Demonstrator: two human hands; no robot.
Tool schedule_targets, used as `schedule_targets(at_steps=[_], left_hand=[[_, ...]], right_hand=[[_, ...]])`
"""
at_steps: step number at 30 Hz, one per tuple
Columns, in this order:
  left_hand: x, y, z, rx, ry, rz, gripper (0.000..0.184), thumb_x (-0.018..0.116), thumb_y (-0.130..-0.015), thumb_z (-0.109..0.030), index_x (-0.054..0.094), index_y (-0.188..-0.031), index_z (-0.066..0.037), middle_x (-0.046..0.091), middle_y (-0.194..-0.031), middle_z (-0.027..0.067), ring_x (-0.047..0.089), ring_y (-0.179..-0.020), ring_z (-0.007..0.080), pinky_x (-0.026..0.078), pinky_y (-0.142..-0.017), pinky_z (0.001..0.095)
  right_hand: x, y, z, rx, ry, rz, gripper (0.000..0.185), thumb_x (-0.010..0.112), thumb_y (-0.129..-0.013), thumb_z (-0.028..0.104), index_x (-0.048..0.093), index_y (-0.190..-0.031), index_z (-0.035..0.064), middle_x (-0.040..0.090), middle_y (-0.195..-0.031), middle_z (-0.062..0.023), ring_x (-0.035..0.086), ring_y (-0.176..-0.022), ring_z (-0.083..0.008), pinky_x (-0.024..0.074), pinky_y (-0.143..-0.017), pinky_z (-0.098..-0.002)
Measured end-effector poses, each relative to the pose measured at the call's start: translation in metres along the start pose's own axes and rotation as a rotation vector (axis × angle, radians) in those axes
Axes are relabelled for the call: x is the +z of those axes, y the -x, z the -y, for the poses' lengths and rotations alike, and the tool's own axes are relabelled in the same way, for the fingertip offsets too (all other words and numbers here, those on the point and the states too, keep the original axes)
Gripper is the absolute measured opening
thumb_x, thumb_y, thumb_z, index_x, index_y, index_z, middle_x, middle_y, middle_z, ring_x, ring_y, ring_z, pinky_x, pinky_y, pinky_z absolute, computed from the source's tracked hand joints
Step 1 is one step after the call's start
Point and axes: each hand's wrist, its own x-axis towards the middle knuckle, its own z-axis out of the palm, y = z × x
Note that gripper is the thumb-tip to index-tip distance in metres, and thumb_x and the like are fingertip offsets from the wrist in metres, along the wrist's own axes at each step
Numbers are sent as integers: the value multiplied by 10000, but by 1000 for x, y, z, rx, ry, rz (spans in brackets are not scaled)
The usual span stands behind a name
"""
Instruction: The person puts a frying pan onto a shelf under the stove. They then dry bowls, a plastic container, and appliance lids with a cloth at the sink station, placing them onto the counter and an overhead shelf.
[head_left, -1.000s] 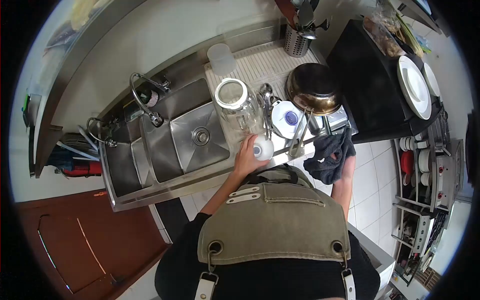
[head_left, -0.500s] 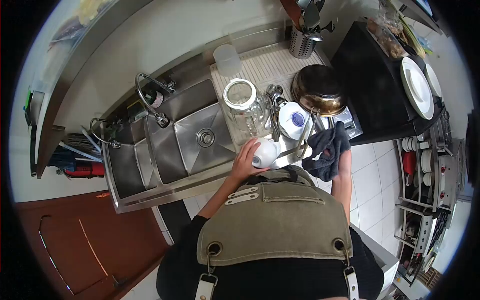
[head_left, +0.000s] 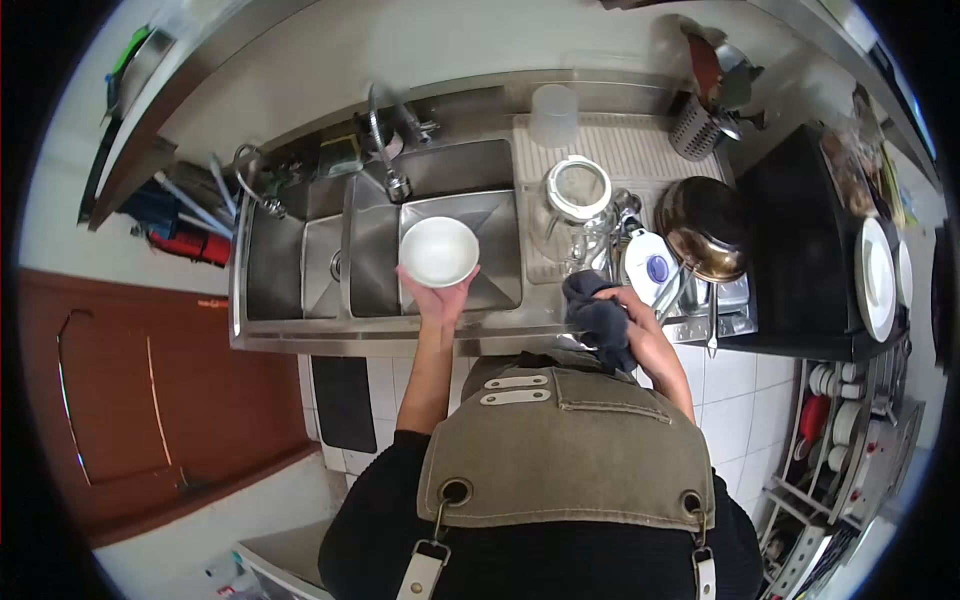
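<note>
Surely the steel sink (head_left: 495, 285) is hard for falling dishes. Near the glass jar (head_left: 578, 188), the right hand (head_left: 642, 318) clutches a dark cloth (head_left: 597, 318), which might knock the jar if swung. Above the sink, the left hand (head_left: 439, 300) grasps a white bowl (head_left: 439, 250) from below; loose fingers could drop it.

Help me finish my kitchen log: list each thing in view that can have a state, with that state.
White bowl: open side up, held above the sink by the left hand.
Dark cloth: bunched, held in the right hand.
Glass jar: upright.
White lid: lying loose beside the jar.
Pan: apparently upside down.
Large tap: no running water visible.
Utensil holder: loaded with utensils.
</note>
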Motion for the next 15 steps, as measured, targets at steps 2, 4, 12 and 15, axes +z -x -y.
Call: schedule_targets(at_steps=[2,4,12,15], left_hand=[[-13,0,-3,27,-205,-243,661,454,-825,-532,350,-1354,-150,440,-1326,99,462,-1183,345,415,-900,597],[-23,7,-9,-3,-279,-139,736,491,-788,-541,335,-1361,-106,433,-1328,125,474,-1173,339,409,-934,555],[-16,30,-4,-266,-450,46,900,578,-676,-572,322,-1348,-31,431,-1314,163,474,-1184,297,399,-984,451],[8,34,-9,-270,-391,42,917,604,-639,-550,318,-1353,-52,428,-1314,151,458,-1200,283,381,-1002,439]], right_hand=[[9,-11,18,-142,218,186,385,469,-705,-17,562,-1077,23,512,-1005,-107,496,-1010,-227,376,-894,-289],[27,-20,39,-208,399,209,413,490,-680,-32,565,-1082,25,519,-999,-135,515,-983,-260,396,-857,-302],[118,-83,48,-922,741,235,282,590,-676,-27,569,-954,22,562,-960,-114,545,-936,-288,455,-771,-364],[140,-107,34,-1205,1020,12,246,564,-691,66,607,-931,42,548,-922,-69,528,-919,-229,450,-730,-315]])
